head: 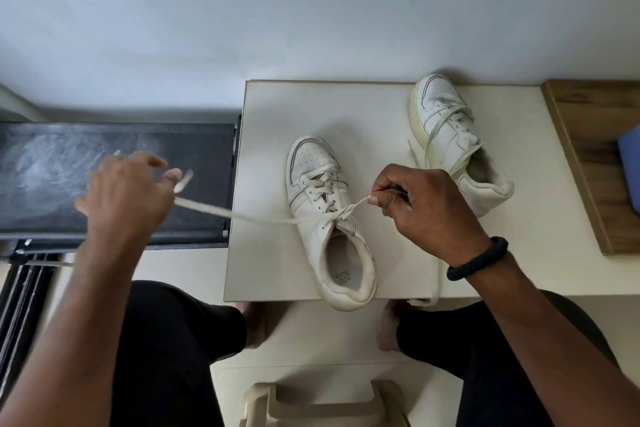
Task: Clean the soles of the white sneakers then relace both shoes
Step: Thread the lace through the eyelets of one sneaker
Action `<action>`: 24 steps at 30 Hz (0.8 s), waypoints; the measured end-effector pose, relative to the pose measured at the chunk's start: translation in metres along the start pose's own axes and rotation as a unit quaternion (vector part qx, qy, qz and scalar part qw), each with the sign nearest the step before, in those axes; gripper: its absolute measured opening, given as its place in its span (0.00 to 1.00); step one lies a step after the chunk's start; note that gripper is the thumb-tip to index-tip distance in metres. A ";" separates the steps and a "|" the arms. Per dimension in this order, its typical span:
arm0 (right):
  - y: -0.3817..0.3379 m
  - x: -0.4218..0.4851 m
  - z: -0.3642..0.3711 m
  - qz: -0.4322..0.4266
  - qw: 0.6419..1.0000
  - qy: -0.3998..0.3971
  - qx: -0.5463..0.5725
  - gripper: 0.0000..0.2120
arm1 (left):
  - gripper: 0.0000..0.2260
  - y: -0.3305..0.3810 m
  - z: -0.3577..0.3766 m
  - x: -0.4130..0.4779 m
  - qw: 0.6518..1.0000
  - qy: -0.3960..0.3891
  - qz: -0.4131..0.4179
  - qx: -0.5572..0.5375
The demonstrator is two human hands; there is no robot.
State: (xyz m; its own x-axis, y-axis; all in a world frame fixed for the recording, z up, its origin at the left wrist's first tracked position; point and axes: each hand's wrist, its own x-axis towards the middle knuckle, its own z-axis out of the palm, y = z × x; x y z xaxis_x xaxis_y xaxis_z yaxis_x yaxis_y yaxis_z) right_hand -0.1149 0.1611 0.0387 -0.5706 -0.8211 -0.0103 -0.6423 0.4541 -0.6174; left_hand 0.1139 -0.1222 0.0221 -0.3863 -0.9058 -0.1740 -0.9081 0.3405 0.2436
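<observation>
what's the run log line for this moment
step: relacing near sneaker | left hand: pulls lace | right hand: pinches other end | far sneaker: loosely laced

Nothing legible, only one unreadable mark.
Small dark two-line print [343,277] on the insole [341,255] of the nearer white sneaker [311,177], upside down to the camera and too blurred to spell out.

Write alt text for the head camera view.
The left hand and right hand pull the lace ends of a white sneaker apart on a white table. A second sneaker, loosely laced, lies tilted behind it.
</observation>
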 end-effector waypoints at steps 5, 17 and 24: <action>-0.015 -0.010 0.009 0.027 0.996 -0.011 0.081 0.05 | 0.08 0.072 0.004 -0.050 0.909 -0.104 0.330 -0.233; -0.016 -0.016 0.010 0.071 0.987 -0.034 0.141 0.05 | 0.03 0.096 0.040 -0.067 0.859 -0.199 0.407 -0.241; -0.016 -0.016 0.010 0.056 0.987 -0.034 0.148 0.05 | 0.05 0.096 0.038 -0.070 0.884 -0.214 0.380 -0.168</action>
State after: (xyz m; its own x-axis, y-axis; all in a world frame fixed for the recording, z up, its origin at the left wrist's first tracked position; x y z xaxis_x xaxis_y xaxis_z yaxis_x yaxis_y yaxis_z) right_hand -0.0904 0.1636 0.0412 -0.5876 -0.7975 -0.1370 -0.3944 0.4301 -0.8121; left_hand 0.0479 -0.0167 0.0215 -0.9555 -0.2440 -0.1654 -0.2879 0.6508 0.7025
